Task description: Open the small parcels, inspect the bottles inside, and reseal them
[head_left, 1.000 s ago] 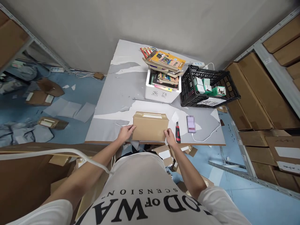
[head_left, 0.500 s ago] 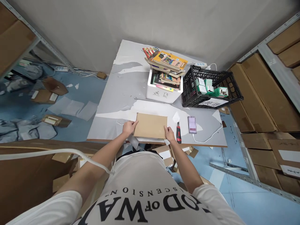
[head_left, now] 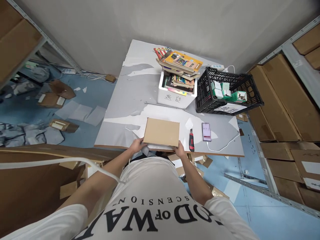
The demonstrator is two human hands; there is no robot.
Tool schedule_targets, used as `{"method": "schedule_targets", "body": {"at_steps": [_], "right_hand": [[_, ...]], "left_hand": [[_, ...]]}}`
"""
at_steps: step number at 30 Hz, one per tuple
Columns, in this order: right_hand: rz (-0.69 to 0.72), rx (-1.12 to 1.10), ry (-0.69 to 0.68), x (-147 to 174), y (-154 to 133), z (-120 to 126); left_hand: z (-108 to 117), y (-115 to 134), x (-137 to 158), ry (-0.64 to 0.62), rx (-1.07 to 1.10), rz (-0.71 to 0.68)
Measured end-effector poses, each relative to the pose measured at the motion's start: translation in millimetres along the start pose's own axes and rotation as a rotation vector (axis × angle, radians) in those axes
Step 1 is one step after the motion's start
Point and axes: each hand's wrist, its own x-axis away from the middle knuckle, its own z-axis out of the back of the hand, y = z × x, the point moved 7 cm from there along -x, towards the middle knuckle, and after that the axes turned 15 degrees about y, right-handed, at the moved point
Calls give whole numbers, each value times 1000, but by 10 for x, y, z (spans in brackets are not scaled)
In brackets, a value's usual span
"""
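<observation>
One box (head_left: 162, 131) sits between the left hand (head_left: 137, 145) and the right hand (head_left: 180, 150), at the near edge of the table (head_left: 112, 135). Each hand appears to pinch a near corner of it; some fingers are hidden below the edge, so how firmly they press cannot be told. Its broad, plain face is up, and whether its near side is raised is unclear. Just right of the right hand lies the cutter (head_left: 191, 141), with the phone (head_left: 206, 132) beyond it; neither is touched. Farther back stand the bin (head_left: 175, 100) of books (head_left: 183, 61) and the crate (head_left: 203, 106). The step in hand looks like steadying the box two-handed. Any next move calls for an even hold on both corners, clear of the cutter.
</observation>
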Motion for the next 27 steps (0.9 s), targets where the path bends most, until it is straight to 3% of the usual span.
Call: {"method": "schedule_targets", "body": {"at_steps": [6, 10, 13, 23, 25, 27], "right_hand": [[78, -119, -24, -53, -467, 182], [95, 49, 85, -162, -857, 411], [89, 189, 111, -226, -986, 452], [-19, 45, 31, -334, -669, 303], [-30, 41, 39, -393, -537, 403], [-47, 173, 176, -448, -336, 634]], "left_hand": [[166, 258, -68, 99, 56, -84], [366, 636, -200, 218, 29, -111], [393, 775, -280, 216, -59, -73], [250, 467, -315, 190, 93, 68], [218, 434, -307, 191, 99, 90], [218, 416, -275, 233, 110, 106]]}}
